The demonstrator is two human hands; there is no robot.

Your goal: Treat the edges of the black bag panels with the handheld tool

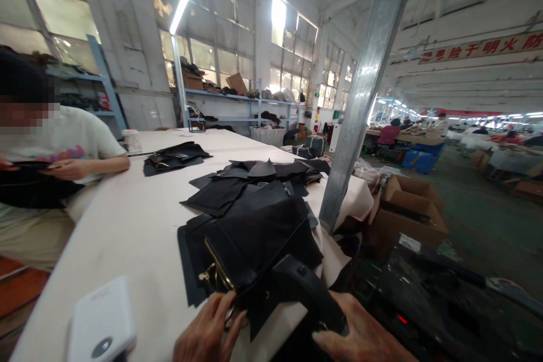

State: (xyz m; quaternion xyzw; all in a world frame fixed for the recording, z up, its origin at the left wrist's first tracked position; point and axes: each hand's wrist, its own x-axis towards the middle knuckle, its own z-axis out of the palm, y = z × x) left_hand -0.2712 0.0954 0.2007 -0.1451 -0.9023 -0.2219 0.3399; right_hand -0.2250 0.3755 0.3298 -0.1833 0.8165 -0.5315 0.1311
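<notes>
Head view
- Two hands, the left hand (pixel 207 329) and right hand (pixel 360 335), apart, both clamped on one black leather bag (pixel 258 249)
- Bag: brass-framed, at the surface's (pixel 127 237) near edge
- Two piles of black panels (pixel 250 189) (pixel 173 158), farther along

room to pass over the cream table (pixel 127 226) at lower left, between the white rounded device (pixel 102 319) and the black leather pieces (pixel 250 209) before the left hand (pixel 207 328). no way through at lower right past the right hand (pixel 360 331): a dark machine (pixel 428 294) in the way, with a steel post (pixel 365 96) rising at the table's right edge above.
</notes>
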